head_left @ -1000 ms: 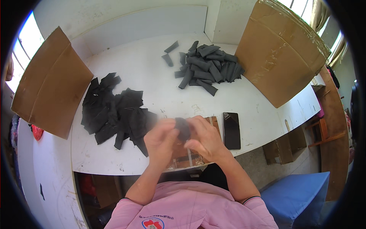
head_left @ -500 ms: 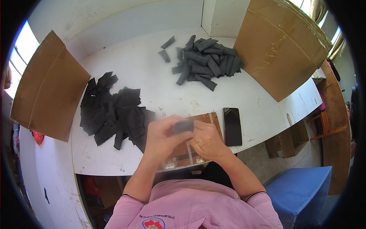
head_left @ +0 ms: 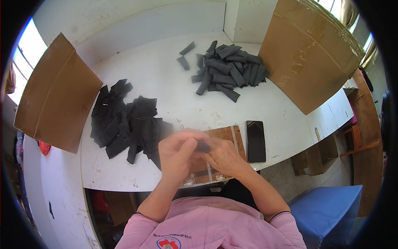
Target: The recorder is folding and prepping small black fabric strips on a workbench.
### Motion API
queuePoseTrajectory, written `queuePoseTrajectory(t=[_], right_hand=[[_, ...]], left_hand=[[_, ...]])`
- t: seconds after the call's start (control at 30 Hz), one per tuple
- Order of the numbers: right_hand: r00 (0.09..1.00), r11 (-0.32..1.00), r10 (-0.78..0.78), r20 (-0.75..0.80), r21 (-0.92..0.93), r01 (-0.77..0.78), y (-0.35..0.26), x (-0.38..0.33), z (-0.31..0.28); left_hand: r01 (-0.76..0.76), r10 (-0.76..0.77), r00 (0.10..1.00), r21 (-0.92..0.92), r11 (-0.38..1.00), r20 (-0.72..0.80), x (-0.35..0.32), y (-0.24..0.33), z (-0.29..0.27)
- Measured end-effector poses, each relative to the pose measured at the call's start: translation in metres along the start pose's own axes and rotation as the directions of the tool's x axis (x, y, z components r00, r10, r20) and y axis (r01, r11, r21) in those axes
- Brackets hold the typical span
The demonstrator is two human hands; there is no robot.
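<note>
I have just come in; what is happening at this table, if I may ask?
A person holds a small dark piece in the left hand and right hand, above a brown board at the near edge of the table. Flat dark pieces lie heaped on the left; rolled or folded ones are piled farther back beside a box. A phone lies right of the board.

— In front of your hands [head_left: 226, 158], where may you pass?
— Over the bare table [head_left: 176, 93], between the cloth pile [head_left: 143, 124] and the roll pile [head_left: 226, 79]. Farther, two loose rolls [head_left: 183, 63] stand in your way.
— And sideways?
— Left, the cloth pile blocks you, then a box [head_left: 58, 95]. Right, you have room past the phone [head_left: 256, 141], until the other box [head_left: 311, 54].
</note>
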State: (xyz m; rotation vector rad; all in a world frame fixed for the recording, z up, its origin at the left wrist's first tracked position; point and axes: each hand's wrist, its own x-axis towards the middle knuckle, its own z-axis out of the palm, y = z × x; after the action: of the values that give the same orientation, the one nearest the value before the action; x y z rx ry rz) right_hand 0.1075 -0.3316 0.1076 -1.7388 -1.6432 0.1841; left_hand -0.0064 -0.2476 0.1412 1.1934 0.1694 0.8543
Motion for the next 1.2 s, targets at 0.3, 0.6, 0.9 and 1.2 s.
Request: queuePoseTrajectory(t=[0.3, 0.6, 0.9, 1.2], right_hand=[[0.998, 0.998, -0.033, -0.061, -0.062, 0.029, -0.003, 0.002, 0.006], [0.996, 0.997, -0.056, -0.073, 0.055, 0.060, -0.002, -0.003, 0.011], [0.869, 0.515, 0.488, -0.086, 0.831, -0.207, 0.020, 0.067, -0.060], [0.837, 0.537, 0.541, 0.080, 0.733, -0.417, -0.013, -0.040, 0.010]], left_hand=[[0.026, -0.088, 0.982, -0.336, 0.942, -0.169, -0.006, -0.001, -0.009], [-0.019, 0.005, 0.979, -0.071, 0.997, -0.202, -0.008, -0.006, -0.010], [0.278, 0.232, 0.861, 0.801, 0.531, -0.453, -0.033, -0.063, -0.073], [0.660, 0.194, 0.731, 0.750, 0.041, -0.654, -0.010, -0.075, -0.163]])
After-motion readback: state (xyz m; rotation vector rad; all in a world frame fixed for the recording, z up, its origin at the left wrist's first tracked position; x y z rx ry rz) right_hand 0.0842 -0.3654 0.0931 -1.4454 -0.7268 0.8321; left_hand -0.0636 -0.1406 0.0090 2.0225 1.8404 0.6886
